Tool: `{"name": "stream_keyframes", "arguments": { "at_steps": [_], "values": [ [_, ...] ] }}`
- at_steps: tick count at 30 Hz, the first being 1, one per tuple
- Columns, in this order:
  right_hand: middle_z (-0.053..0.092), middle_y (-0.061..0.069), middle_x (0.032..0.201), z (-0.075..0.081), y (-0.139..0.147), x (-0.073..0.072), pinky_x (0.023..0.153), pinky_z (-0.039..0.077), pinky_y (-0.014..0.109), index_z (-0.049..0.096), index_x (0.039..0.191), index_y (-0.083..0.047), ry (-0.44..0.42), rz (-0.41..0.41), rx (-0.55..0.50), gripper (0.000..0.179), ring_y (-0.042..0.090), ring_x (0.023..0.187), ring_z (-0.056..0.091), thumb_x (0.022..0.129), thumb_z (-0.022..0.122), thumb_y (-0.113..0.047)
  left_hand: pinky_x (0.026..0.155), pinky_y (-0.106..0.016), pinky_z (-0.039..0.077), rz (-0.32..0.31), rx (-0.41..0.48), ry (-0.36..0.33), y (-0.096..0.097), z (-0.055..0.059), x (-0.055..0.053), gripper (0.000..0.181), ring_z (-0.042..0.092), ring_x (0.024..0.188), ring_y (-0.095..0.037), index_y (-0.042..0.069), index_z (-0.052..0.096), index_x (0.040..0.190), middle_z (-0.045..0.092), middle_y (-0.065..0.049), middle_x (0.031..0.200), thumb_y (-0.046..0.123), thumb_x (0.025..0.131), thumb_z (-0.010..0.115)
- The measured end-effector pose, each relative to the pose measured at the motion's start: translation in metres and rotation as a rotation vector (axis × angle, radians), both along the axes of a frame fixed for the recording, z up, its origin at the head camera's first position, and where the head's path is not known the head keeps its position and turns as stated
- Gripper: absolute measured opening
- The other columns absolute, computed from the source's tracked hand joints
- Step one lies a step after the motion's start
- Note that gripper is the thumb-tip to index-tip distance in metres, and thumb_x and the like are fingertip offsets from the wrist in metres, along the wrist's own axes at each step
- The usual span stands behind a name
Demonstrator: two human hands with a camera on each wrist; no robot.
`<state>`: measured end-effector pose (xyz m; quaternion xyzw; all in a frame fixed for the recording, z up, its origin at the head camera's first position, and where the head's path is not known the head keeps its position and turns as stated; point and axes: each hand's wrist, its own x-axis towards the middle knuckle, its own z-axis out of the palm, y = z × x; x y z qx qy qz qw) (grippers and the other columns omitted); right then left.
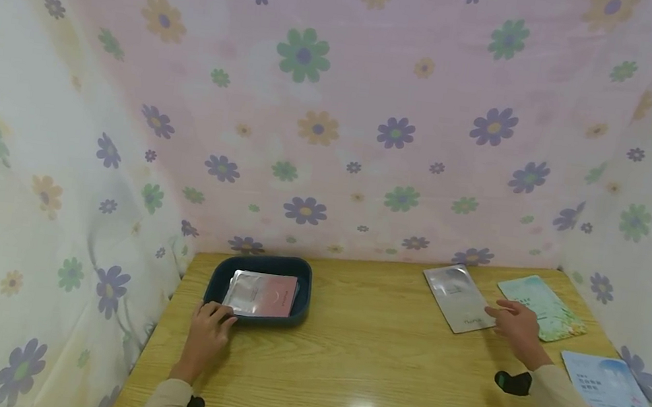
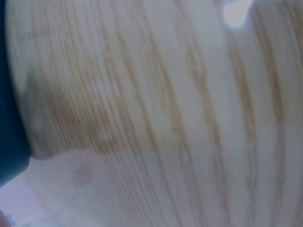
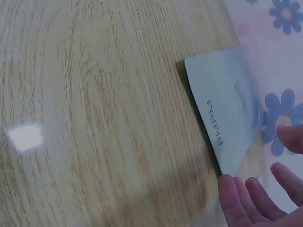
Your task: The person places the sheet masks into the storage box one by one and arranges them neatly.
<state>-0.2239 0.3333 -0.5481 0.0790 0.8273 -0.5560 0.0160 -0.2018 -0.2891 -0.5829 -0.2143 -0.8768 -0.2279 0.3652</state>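
Note:
My left hand (image 1: 207,336) holds the near left corner of a dark blue plastic tray (image 1: 302,309), its fingers bent at the rim. Inside the tray lie flat silver-and-pink sachets (image 1: 262,294), stacked. Over on the right, a silver-grey sachet (image 1: 460,301) lies flat on the table with its printed side up. The fingertips of my right hand (image 1: 518,329) are right at its near right corner. In the right wrist view those fingers (image 3: 228,196) are slightly bent at the sachet's corner, with the thumb apart. The left wrist view catches only the tray's side (image 2: 12,118).
A green floral sachet (image 1: 542,308) lies behind the right hand, and a blue one with pink flowers (image 1: 613,402) lies near the table's right edge. The wood-grain table (image 1: 345,342) meets a flower-printed cloth (image 1: 351,98) at the back and sides.

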Motion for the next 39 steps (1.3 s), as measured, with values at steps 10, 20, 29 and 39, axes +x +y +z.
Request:
{"name": "stream_keyframes", "arguments": {
  "at_steps": [10, 20, 29, 39],
  "values": [
    [0.049, 0.02, 0.12, -0.015, 0.012, 0.007, 0.079, 0.053, 0.03, 0.027, 0.139, 0.016, -0.048, -0.058, -0.11, 0.07, -0.006, 0.081, 0.056, 0.096, 0.054, -0.032, 0.091, -0.068, 0.03, 0.006, -0.003, -0.054, -0.003, -0.004, -0.001, 0.011, 0.053, 0.08, -0.03, 0.006, 0.064, 0.084, 0.054, -0.009, 0.083, 0.008, 0.078, 0.073],
    [0.067, -0.011, 0.075, -0.014, 0.007, 0.006, 0.071, 0.054, 0.024, 0.039, 0.131, 0.007, -0.09, -0.195, -0.456, 0.05, 0.006, 0.072, 0.067, 0.091, 0.063, -0.01, 0.087, -0.069, 0.032, 0.01, -0.006, -0.009, -0.003, -0.002, -0.002, 0.017, 0.054, 0.077, -0.029, 0.006, 0.064, 0.083, 0.055, -0.009, 0.081, 0.002, 0.073, 0.076],
    [0.066, 0.0, 0.068, -0.013, 0.0, -0.004, 0.064, 0.055, 0.027, 0.064, 0.087, -0.007, -0.131, -0.331, -0.533, 0.012, 0.012, 0.063, 0.066, 0.088, 0.059, 0.003, 0.087, -0.07, 0.032, 0.006, 0.002, -0.021, -0.001, 0.001, -0.001, 0.016, 0.054, 0.078, -0.03, 0.005, 0.064, 0.083, 0.055, -0.01, 0.081, 0.002, 0.073, 0.076],
    [0.068, -0.01, 0.082, -0.02, 0.01, -0.011, 0.068, 0.056, 0.031, 0.073, 0.082, -0.012, -0.108, -0.155, -0.603, 0.03, 0.015, 0.068, 0.068, 0.09, 0.05, 0.007, 0.085, -0.071, 0.032, 0.007, 0.008, 0.002, 0.002, 0.001, -0.001, 0.018, 0.055, 0.076, -0.032, 0.004, 0.064, 0.081, 0.055, -0.011, 0.08, -0.003, 0.071, 0.077]
  ]
}}
